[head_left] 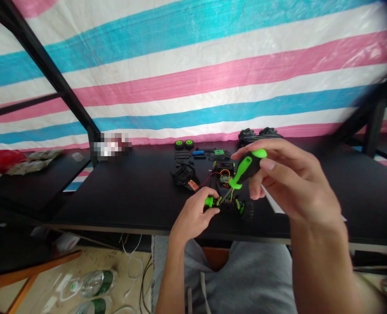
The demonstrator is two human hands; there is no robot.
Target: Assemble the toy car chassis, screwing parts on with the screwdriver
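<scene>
My right hand [288, 174] is closed around the black and green handle of a screwdriver [245, 169]. The screwdriver's shaft slants down to the left, its tip at the front corner of a partly dismantled toy car [226, 179]. There my left hand [198, 211] grips the car beside a green wheel hub [209, 201], thumb and fingers on either side. Wires and a circuit board show on the car's open chassis. A black tyre with a green hub [246, 209] is on its right front corner. Whether the tip sits in a screw is too small to tell.
Behind the car lie two small green-hubbed wheels [184, 144], a blue cylindrical part [198, 152] and a green piece [218, 152]. A black body shell part [183, 175] lies to the left. More black parts [258, 134] stand by the striped sheet. The black table's [114, 205] front edge is near my lap.
</scene>
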